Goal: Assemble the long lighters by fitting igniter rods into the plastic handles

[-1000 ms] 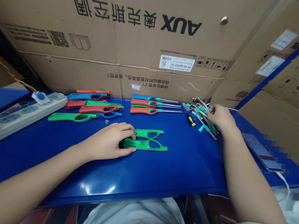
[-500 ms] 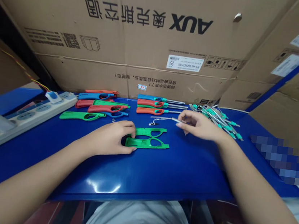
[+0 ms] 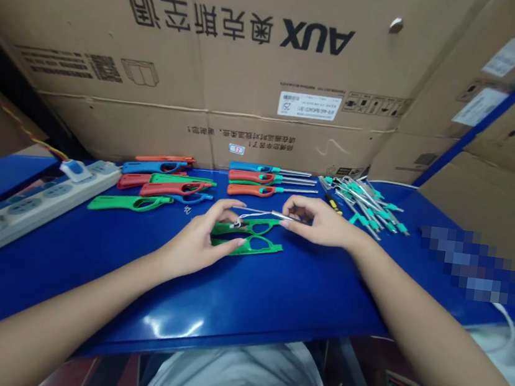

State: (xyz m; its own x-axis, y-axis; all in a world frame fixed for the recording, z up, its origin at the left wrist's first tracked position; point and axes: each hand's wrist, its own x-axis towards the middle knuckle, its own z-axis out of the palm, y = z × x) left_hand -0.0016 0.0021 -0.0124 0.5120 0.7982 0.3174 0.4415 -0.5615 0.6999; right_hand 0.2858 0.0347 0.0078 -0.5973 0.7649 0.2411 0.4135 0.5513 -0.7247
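My right hand [image 3: 317, 220] pinches a slim metal lighter tube [image 3: 277, 215] above the blue tabletop. A thin rod and a white wire [image 3: 254, 216] stick out of the tube to the left, towards my left hand. My left hand [image 3: 203, 233] is open, its thumb and fingers apart around the left end of two green lighter handle halves [image 3: 255, 244]. The wire's end hangs between that thumb and the forefinger; whether the fingers touch it I cannot tell. Both halves lie side by side on the table, partly covered by my left hand.
Coloured lighter handles [image 3: 164, 185] lie at the back left, with lighters with metal tubes [image 3: 271, 179] beside them. A pile of metal lighter tubes [image 3: 368, 206] is at the back right, near a yellow-black tool [image 3: 331, 202]. A power strip [image 3: 50, 199] borders the left; cardboard [image 3: 232, 90] walls the back.
My right hand has brought the metal lighter tube left and slightly down, over the green halves. My left hand has lifted off the halves and spread its fingers. The view has shifted slightly.
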